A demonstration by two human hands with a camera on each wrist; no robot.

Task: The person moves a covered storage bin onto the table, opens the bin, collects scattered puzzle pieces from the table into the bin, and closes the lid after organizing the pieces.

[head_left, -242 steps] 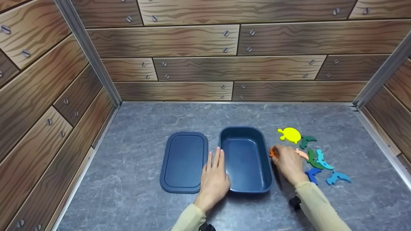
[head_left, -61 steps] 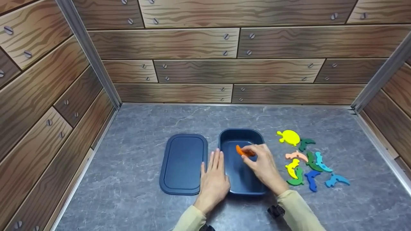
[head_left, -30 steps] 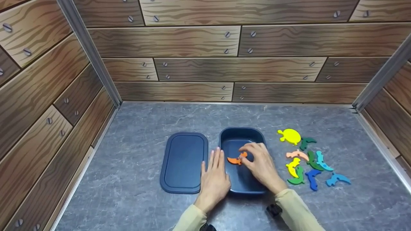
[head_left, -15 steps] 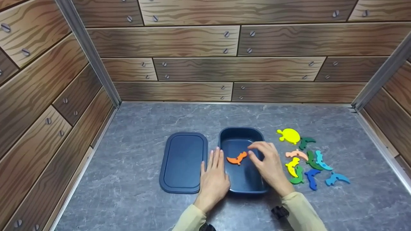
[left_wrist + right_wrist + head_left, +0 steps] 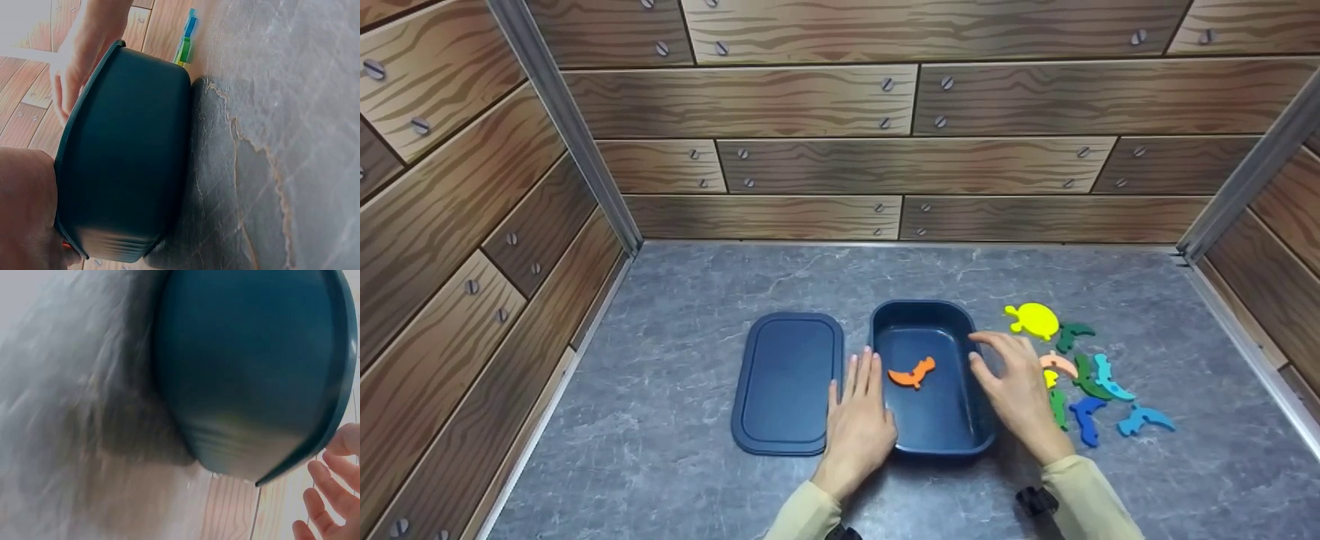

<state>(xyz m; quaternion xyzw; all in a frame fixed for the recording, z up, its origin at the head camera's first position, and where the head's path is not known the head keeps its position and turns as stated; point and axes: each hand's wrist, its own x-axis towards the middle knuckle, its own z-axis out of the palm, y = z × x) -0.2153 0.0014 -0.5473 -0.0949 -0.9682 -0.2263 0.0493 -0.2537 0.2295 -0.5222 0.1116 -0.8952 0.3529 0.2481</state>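
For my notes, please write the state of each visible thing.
Blue container: open, one piece inside.
Blue lid: off, lying flat.
Orange animal piece: inside container, not held.
Yellow turtle piece: outside, lying flat.
Other animal pieces: outside, some partly hidden.
Left hand: fingers straight, at container's rim.
Right hand: empty.

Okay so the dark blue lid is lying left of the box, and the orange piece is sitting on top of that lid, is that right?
Not quite: the orange piece lies inside the box, not on the dark blue lid. The head view shows this. The lid does lie left of the box.
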